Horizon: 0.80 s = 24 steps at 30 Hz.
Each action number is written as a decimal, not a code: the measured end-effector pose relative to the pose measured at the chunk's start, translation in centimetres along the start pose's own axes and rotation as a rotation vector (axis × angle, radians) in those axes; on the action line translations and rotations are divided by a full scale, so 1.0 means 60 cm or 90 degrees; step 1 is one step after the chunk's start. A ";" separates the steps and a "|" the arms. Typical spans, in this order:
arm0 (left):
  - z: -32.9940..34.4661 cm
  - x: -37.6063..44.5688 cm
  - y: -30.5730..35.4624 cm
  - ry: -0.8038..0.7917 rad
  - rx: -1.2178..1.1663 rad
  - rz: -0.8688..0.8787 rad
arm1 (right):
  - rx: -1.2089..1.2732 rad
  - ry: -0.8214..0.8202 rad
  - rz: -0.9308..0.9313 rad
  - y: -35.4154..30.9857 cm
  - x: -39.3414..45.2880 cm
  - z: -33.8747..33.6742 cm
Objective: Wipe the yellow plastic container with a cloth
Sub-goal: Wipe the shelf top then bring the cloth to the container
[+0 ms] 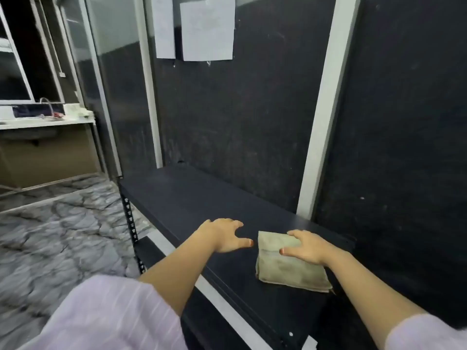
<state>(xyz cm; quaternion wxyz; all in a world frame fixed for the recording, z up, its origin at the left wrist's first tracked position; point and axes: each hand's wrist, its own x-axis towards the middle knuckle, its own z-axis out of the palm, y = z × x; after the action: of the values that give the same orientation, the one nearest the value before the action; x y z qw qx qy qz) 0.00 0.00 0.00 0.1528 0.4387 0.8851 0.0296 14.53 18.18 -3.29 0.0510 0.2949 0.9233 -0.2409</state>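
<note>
A folded, stained greenish-beige cloth (285,267) lies flat on a black shelf (192,198). My right hand (307,246) rests on the cloth's far part, fingers spread over its top edge and thumb lying on the fabric. To the left of the cloth, my left hand (223,234) hovers over the bare shelf with fingers spread and nothing in it. No yellow plastic container shows anywhere in the view.
A dark wall panel with white frames (326,102) rises behind the shelf, with two paper sheets (207,29) pinned high up. The shelf's perforated black post (131,223) stands at its left edge. Marbled floor (50,228) and a sink counter (45,120) lie to the left.
</note>
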 end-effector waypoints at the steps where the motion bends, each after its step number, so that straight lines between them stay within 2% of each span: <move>1: 0.007 0.003 -0.004 -0.006 0.003 0.002 | 0.003 -0.002 0.002 0.000 0.005 0.008; 5: 0.044 0.023 -0.015 -0.027 -0.007 -0.003 | -0.020 0.003 0.019 -0.002 0.015 0.030; 11: 0.104 0.057 -0.005 -0.042 -0.032 -0.011 | -0.087 0.034 -0.024 0.009 0.029 0.059; 19: 0.156 0.068 0.004 0.058 -0.065 -0.018 | -0.098 0.127 -0.055 0.030 0.027 0.093; 24: 0.181 0.065 0.005 0.143 -0.061 -0.023 | -0.107 0.143 -0.063 0.030 0.025 0.095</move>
<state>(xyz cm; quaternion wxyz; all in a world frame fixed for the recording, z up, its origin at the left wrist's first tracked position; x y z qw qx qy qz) 1.23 2.36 -11.22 0.0739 0.4091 0.9018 0.1182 14.02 17.53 -9.40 -0.0400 0.2688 0.9535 -0.1306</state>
